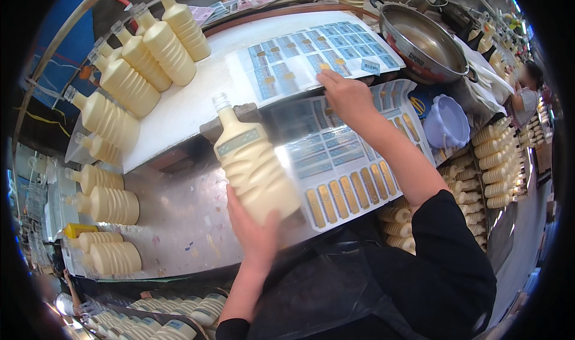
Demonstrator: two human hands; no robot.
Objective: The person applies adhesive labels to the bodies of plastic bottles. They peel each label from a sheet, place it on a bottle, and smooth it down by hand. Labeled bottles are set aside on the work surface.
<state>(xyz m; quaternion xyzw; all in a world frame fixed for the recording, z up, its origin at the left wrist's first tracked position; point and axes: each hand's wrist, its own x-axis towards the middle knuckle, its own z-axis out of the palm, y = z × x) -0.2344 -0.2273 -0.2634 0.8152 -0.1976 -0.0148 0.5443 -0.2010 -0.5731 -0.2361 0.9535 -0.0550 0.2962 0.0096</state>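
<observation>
My left hand (253,232) is wrapped round the lower part of a cream-coloured bottle (254,175) with wavy ridges and a clear threaded neck. The bottle leans slightly, its neck by a dark block (242,114) at the board's edge; a blue-grey label (238,141) lies across its shoulder. My right hand (349,97) reaches over to a sheet of blue labels (281,58) with gold patches. Its thumb and fingers are pinched together at the lower edge of one label; whether that label has lifted I cannot make out.
A second sheet with gold strips (343,193) lies nearer me on the metal tabletop (173,220). Several cream bottles (126,79) stand at the left. At the right are a wide metal pan (422,41), a lilac bucket (446,123) and stacked bottles (497,166). Other people are farther off.
</observation>
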